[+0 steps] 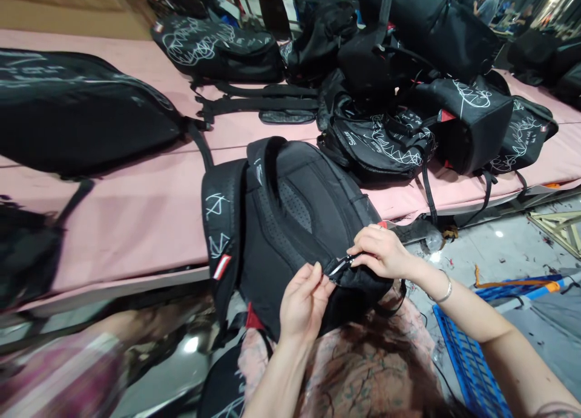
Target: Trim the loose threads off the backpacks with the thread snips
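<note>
A black backpack with white line drawings lies back-side up, half on the pink table's front edge and half on my lap. My left hand pinches the fabric at its lower edge, fingers closed. My right hand grips small black-handled snips whose tip meets the spot my left hand pinches. A bracelet sits on my right wrist.
Several more black backpacks are piled across the table's far side, and a large flat one lies at the left. A blue plastic crate stands on the floor at my right. Scraps litter the grey floor.
</note>
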`<action>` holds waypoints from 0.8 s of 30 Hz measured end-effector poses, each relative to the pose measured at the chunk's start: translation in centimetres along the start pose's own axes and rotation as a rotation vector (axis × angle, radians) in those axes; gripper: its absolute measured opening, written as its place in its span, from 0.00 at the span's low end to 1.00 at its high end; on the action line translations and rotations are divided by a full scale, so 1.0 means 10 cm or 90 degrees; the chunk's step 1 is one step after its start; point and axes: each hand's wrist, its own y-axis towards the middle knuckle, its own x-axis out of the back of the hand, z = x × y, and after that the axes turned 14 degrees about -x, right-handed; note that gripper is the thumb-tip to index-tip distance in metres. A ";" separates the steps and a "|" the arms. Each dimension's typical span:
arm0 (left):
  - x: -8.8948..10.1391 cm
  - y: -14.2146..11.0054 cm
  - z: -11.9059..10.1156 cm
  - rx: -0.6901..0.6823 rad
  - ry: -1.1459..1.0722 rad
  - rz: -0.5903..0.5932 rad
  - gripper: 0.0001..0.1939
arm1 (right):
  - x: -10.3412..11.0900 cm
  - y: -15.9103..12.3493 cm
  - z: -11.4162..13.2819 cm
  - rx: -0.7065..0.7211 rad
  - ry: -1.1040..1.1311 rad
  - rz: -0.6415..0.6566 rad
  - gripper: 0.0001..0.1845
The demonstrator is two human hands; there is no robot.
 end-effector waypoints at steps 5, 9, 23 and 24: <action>0.00 0.02 0.01 -0.005 -0.021 -0.012 0.13 | -0.06 -0.08 0.00 -0.061 0.053 -0.064 0.09; 0.01 0.04 0.02 -0.022 -0.005 -0.017 0.12 | -0.10 -0.20 0.02 -0.269 0.240 -0.091 0.07; -0.11 0.10 0.03 -0.031 -0.094 -0.117 0.09 | -0.60 -0.43 0.15 -0.210 -0.067 -0.260 0.11; -0.12 0.11 0.03 -0.008 -0.108 -0.131 0.10 | -0.64 -0.43 0.16 -0.212 -0.063 -0.283 0.10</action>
